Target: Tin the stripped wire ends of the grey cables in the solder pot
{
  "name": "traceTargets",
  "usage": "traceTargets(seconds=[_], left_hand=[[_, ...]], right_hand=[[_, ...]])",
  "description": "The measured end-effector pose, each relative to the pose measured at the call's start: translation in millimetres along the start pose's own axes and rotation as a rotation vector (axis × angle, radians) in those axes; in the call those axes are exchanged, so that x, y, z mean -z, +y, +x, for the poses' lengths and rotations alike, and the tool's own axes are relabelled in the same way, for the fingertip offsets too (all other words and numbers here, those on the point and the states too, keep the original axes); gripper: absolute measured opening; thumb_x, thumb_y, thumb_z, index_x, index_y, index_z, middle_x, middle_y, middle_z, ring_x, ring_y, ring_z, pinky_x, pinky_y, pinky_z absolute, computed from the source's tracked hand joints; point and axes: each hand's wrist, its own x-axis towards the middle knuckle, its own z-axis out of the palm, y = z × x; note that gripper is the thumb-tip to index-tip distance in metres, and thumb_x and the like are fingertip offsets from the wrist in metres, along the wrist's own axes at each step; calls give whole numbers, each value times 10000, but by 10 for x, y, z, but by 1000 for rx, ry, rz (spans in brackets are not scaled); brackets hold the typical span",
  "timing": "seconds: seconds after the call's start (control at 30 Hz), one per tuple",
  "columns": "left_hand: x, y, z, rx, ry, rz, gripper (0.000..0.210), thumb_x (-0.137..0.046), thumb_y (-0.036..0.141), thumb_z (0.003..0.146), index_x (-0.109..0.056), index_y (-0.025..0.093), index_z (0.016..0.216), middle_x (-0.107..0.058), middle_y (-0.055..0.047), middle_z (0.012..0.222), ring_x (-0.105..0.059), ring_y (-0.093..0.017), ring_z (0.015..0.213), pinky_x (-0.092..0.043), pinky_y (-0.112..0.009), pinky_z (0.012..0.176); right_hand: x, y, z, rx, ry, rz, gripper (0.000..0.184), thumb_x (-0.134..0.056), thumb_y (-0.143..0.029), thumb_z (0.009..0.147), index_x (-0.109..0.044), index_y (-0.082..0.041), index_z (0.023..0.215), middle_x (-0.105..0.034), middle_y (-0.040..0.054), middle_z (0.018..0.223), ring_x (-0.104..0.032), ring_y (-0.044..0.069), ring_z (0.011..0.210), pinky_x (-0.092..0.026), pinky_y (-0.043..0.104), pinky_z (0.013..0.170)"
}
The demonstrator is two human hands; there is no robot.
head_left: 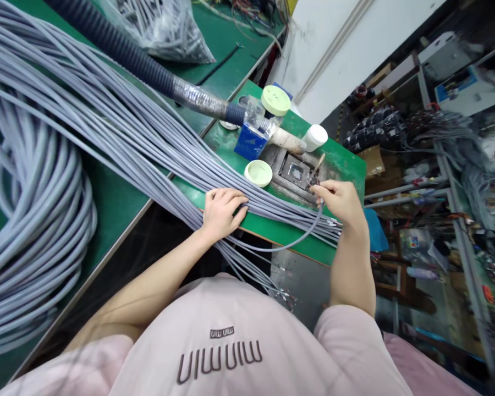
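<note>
My left hand (224, 212) lies palm down on a long bundle of grey cables (181, 148), its fingers loosely spread over them. The fingertips of my right hand (339, 202) are closed on the end of one grey cable (297, 239), which loops down and back towards the bundle. This cable's end is beside a small solder pot (295, 169) with a shiny metal surface in a grimy grey housing. A thin stick (319, 164) stands tilted at the pot's right side. My right fingers partly hide the wire tips.
A ribbed extraction hose (136, 55) ends above the pot, near a blue box (249, 142). Around it are a pale green lid (275, 100), a shallow green lid (258, 173) and a white jar (315, 137). Coiled cable (37, 220) lies left; a cluttered shelf (457, 231) stands right.
</note>
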Motion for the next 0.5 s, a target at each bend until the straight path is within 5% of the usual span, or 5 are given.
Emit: traceTargets(seconds=[0.27,0.5], left_hand=[[-8,9,4,-12,15,-2,159,-554,318,871,-642,258,988,-710,-43,1036,-591,-248,1030,-294,-457,927],[-4,8,9,-11,-6,15,162,-560,320,866,-645,253,987,-706,-46,1041,-585,-247,1033,-288,-453,937]], right_hand=[[-113,-31,-620,21,-119,189,386,-520,-406,855,-619,-181,558,-691,45,652,-638,171,636,-460,261,576],[-20,239,-1379,-121,16,335,307,-581,-408,864,-717,-190,697,-673,24,615,-616,152,572,-483,267,564]])
